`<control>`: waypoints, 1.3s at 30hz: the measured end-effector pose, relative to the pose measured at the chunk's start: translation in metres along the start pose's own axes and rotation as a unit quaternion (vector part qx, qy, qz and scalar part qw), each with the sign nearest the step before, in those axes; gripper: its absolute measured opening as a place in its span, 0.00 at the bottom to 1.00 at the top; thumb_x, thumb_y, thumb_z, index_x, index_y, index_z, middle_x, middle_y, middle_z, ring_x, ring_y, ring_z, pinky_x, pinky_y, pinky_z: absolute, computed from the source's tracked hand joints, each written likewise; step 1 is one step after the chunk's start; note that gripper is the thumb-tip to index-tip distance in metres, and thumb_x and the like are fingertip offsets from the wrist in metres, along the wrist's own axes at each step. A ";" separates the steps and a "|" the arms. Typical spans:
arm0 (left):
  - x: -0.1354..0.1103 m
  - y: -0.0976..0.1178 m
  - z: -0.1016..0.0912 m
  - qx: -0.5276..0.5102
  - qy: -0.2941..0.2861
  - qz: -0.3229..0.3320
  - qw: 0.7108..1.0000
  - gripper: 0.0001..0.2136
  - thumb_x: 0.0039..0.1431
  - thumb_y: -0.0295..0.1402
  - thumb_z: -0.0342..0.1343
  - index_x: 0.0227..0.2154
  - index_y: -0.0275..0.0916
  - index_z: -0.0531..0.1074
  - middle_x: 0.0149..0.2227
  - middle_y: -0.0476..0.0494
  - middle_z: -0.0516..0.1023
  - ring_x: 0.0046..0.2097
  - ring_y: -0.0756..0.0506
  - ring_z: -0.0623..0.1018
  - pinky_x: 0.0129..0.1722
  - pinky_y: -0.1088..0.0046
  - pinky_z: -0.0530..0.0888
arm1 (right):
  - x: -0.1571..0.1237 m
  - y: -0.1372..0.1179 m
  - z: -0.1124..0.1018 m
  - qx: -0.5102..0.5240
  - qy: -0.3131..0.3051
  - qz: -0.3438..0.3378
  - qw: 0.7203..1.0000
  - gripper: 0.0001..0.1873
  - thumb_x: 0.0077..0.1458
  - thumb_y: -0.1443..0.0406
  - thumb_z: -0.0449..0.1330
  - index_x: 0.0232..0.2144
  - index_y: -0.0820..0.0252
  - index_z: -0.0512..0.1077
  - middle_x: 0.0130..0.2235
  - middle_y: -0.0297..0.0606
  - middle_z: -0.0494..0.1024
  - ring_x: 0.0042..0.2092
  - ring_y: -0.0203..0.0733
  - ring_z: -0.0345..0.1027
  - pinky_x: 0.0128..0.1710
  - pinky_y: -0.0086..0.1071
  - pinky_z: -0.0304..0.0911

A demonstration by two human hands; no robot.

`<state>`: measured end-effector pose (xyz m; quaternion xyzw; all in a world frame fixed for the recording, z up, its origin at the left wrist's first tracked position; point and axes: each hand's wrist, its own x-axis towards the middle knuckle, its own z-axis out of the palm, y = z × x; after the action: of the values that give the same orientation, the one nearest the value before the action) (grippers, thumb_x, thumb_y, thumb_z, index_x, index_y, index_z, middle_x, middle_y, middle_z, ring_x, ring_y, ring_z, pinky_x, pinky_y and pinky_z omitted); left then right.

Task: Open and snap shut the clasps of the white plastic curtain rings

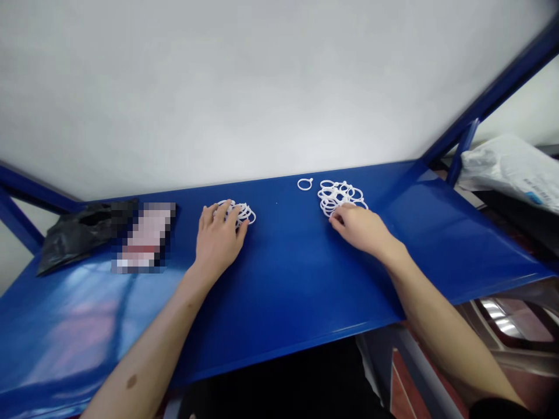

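Two piles of white curtain rings, each ring with a small eyelet, lie on a blue table [279, 279]. My left hand [219, 235] rests palm down on the left pile of rings [247, 214], its fingers spread and partly covering it. Over the near edge of the right pile of rings [334, 195] is my right hand [360, 227], with thumb and fingers curled together. What those fingers hold, if anything, is hidden by the hand. One single ring [304, 184] lies apart, just left of the right pile.
A black plastic bag [78, 233] and a blurred-out flat item [146, 235] lie at the left. Behind the table rises a pale wall [262, 87], with blue frame bars [493, 87] on both sides. A clear plastic package [510, 169] sits beyond the right edge.
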<state>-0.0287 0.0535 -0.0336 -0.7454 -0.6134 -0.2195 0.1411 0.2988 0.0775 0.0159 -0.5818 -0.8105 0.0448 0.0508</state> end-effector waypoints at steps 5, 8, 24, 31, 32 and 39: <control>-0.002 -0.003 0.006 -0.032 -0.040 -0.026 0.998 0.23 0.67 0.43 0.50 0.61 0.41 0.67 0.64 0.32 0.67 0.67 0.25 0.62 0.64 0.35 0.59 | -0.007 -0.026 0.013 0.091 0.000 -0.148 0.985 0.08 0.65 0.63 0.56 0.41 0.59 0.74 0.43 0.41 0.75 0.37 0.41 0.72 0.37 0.34 0.67; -0.002 -0.004 0.005 -0.044 -0.049 -0.030 0.997 0.22 0.67 0.44 0.50 0.60 0.42 0.70 0.64 0.31 0.66 0.67 0.24 0.61 0.63 0.33 0.60 | -0.009 -0.034 0.018 0.104 -0.011 -0.185 0.977 0.07 0.65 0.63 0.58 0.43 0.59 0.73 0.44 0.40 0.74 0.38 0.40 0.72 0.37 0.33 0.67; -0.002 -0.002 -0.004 -0.006 -0.001 -0.019 1.000 0.14 0.64 0.30 0.49 0.47 0.36 0.77 0.60 0.32 0.70 0.68 0.26 0.59 0.66 0.37 0.59 | 0.019 -0.015 0.025 0.059 0.136 -0.124 0.981 0.09 0.67 0.67 0.51 0.40 0.62 0.72 0.42 0.43 0.76 0.42 0.44 0.70 0.37 0.35 0.64; 0.000 0.011 -0.020 -0.063 0.079 0.086 0.991 0.13 0.62 0.26 0.54 0.48 0.39 0.76 0.56 0.36 0.76 0.62 0.34 0.68 0.65 0.46 0.64 | 0.017 -0.029 0.032 0.088 0.078 -0.232 0.965 0.10 0.68 0.68 0.50 0.40 0.63 0.71 0.39 0.45 0.74 0.42 0.46 0.68 0.43 0.38 0.67; -0.001 0.016 -0.022 -0.090 0.071 0.120 0.986 0.13 0.62 0.26 0.55 0.48 0.40 0.76 0.54 0.38 0.77 0.60 0.36 0.71 0.63 0.50 0.67 | 0.013 -0.033 0.031 0.099 0.070 -0.260 0.958 0.09 0.68 0.68 0.51 0.41 0.63 0.71 0.40 0.45 0.74 0.42 0.45 0.68 0.44 0.38 0.67; -0.013 0.051 -0.022 -0.168 -0.023 0.250 0.953 0.05 0.65 0.30 0.55 0.40 0.38 0.76 0.39 0.44 0.81 0.43 0.43 0.77 0.47 0.63 0.74 | -0.001 -0.050 0.029 0.138 0.015 -0.363 0.921 0.09 0.70 0.67 0.51 0.42 0.61 0.71 0.41 0.41 0.75 0.43 0.42 0.68 0.48 0.39 0.67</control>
<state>0.0153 0.0212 -0.0177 -0.8926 -0.3651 -0.2597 0.0504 0.2487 0.0603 -0.0062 -0.2354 -0.9510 0.1261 0.1557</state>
